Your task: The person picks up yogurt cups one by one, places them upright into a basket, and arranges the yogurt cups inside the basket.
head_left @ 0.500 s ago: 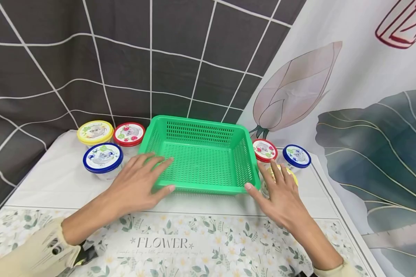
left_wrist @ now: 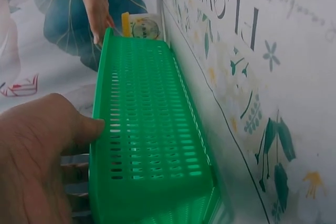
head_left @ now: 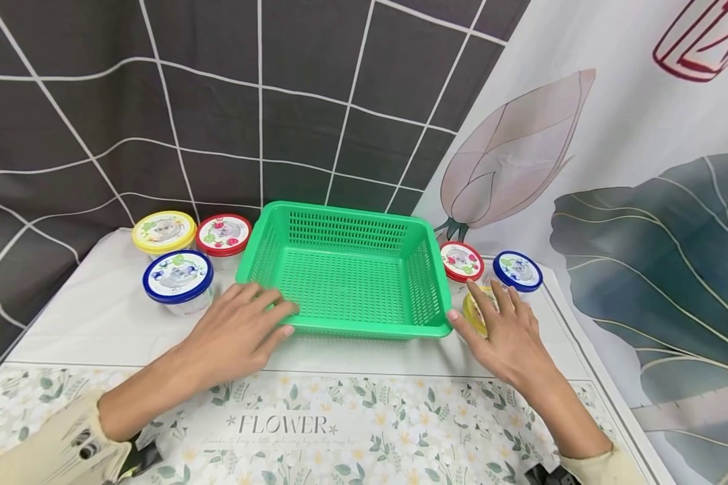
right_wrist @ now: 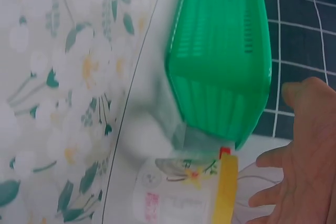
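Observation:
A green plastic basket point(head_left: 352, 326) with slotted walls stands at the middle of the table, its inside bare. My left hand point(head_left: 230, 337) hovers at the basket's front left corner, fingers spread loosely over the rim. In the left wrist view the thumb lies against or just over that rim; contact is hard to tell. My right hand point(head_left: 509, 343) is spread above a tub with a yellow lid point(right_wrist: 178, 192), thumb near the basket's front right corner. It grips nothing. Behind it stand a red-lidded tub point(head_left: 461, 261) and a blue-lidded tub point(head_left: 518, 271).
Left of the basket stand a yellow-lidded tub point(head_left: 164, 231), a red-lidded tub point(head_left: 223, 236) and a blue-lidded tub point(head_left: 178, 277). A dark grid-patterned curtain point(head_left: 315, 121) hangs behind. A floral mat point(head_left: 340, 451) covers the table's front.
My right hand has moved right, off the basket's corner. The left hand has shifted slightly left. The basket and tubs stay in place, apart from a small camera shift.

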A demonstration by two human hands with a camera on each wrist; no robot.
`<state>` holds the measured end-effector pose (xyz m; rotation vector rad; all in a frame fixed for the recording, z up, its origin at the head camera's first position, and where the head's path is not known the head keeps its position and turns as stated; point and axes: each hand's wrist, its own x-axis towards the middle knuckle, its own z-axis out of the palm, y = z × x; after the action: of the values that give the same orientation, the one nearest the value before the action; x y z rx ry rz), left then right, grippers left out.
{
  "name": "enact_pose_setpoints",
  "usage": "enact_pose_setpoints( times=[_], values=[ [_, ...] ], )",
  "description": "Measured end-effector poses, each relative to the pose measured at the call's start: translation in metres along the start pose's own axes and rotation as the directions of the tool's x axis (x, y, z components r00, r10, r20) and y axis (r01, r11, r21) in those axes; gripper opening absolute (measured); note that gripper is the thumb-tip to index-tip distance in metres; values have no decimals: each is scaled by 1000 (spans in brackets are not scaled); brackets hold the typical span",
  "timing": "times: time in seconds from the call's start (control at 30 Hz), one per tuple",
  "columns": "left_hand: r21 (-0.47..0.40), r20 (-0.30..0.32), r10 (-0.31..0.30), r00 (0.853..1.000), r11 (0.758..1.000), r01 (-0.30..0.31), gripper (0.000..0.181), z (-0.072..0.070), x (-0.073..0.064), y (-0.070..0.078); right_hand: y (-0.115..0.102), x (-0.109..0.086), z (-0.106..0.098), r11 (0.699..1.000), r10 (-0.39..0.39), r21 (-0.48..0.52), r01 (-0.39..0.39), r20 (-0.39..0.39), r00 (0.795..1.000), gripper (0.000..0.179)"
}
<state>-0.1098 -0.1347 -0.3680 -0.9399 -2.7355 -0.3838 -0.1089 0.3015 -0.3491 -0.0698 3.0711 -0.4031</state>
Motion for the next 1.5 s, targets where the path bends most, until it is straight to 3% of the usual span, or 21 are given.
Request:
enact_pose_setpoints(
  times=[0.33, 0.6, 0.83, 1.0, 1.17, 1.27, 1.37, 1.5],
  values=[
    [21, -20, 59, 998, 998, -58, 26, -1, 3, -1, 22, 20, -5, 996, 73, -49, -69, 91, 993, 94],
    [8, 18, 45, 999, 999, -45, 24, -6, 5, -2, 30, 40, -16, 993, 77, -99, -59, 195, 978, 96],
    [-8, 49, 28, 998, 1000, -28, 23, -7, 8, 0, 26, 50, -35, 985, 93, -162, -54, 242, 966, 89],
    [-7, 59, 18, 998, 1000, -17, 24, -8, 8, 0, 13, 47, -63, 975, 75, -219, -25, 220, 973, 84],
    [-14, 73, 19, 997, 1000, -18, 25, -10, 10, 1, -8, 41, -97, 976, 13, -216, 20, 153, 988, 81],
    [-19, 70, 18, 997, 1000, -16, 25, -11, 10, 0, -26, 41, -108, 980, -67, -181, 82, 85, 994, 78],
    [-25, 60, 18, 998, 1000, -16, 25, -11, 10, 0, -45, 45, -108, 976, -170, -133, 170, 11, 985, 75],
    [-35, 57, 19, 998, 999, -18, 25, -10, 10, 1, -68, 53, -94, 957, -283, -79, 279, -38, 958, 75]
  ],
)
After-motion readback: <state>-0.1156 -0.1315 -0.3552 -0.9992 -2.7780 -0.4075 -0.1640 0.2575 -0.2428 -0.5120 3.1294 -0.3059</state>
